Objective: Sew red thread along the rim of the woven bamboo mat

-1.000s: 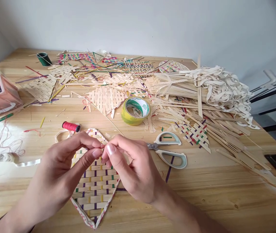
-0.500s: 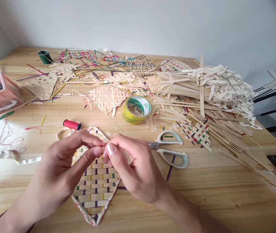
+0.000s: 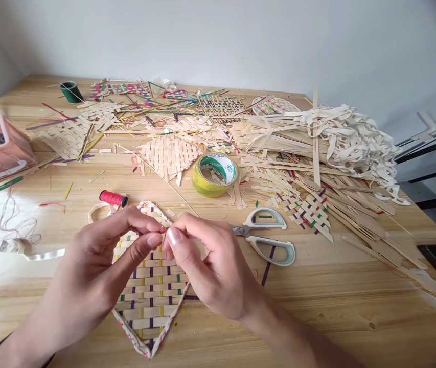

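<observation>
Fingertips of left hand (image 3: pixel 98 266) and right hand (image 3: pixel 210 266) pinch together over a heart-shaped woven bamboo-strip mat (image 3: pixel 151 301); whatever they pinch is too small to tell.

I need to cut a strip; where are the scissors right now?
In the head view, the white-handled scissors lie on the wooden table, just right of the right hand, below the yellow tape roll.

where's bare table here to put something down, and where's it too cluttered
Bare wood lies along the near right of the table, between the scissors and the table's front edge. A smaller patch sits between the red spool and the tape roll. The far half is crowded with strips and woven pieces. Both hands cover the near middle.
</observation>
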`<move>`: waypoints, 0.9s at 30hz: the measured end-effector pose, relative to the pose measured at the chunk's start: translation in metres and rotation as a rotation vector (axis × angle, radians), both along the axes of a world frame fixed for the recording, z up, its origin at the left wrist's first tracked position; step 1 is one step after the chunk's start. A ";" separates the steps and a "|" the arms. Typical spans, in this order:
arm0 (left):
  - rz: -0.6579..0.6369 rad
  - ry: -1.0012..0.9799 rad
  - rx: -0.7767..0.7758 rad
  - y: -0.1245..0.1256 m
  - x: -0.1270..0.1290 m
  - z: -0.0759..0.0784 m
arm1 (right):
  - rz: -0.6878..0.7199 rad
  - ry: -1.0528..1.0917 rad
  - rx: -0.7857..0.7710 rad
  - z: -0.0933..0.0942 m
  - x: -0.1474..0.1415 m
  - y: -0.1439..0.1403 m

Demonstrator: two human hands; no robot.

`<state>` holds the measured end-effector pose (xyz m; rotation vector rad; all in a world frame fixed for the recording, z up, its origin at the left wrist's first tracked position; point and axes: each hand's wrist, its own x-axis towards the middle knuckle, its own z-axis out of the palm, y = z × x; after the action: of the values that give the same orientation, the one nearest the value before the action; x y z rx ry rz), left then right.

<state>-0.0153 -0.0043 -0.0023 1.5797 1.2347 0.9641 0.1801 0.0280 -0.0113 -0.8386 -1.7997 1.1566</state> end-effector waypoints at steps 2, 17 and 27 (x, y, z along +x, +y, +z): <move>-0.002 -0.002 0.004 0.001 0.001 0.000 | -0.004 0.009 0.002 0.000 0.000 0.000; -0.011 0.015 0.018 0.000 0.001 0.000 | -0.022 -0.007 -0.005 0.001 -0.001 -0.001; -0.021 -0.005 -0.004 -0.002 0.001 0.000 | -0.031 0.010 0.012 0.004 0.000 -0.002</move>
<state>-0.0141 -0.0061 -0.0022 1.5838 1.2135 0.9507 0.1805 0.0257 -0.0072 -0.8493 -1.7780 1.1272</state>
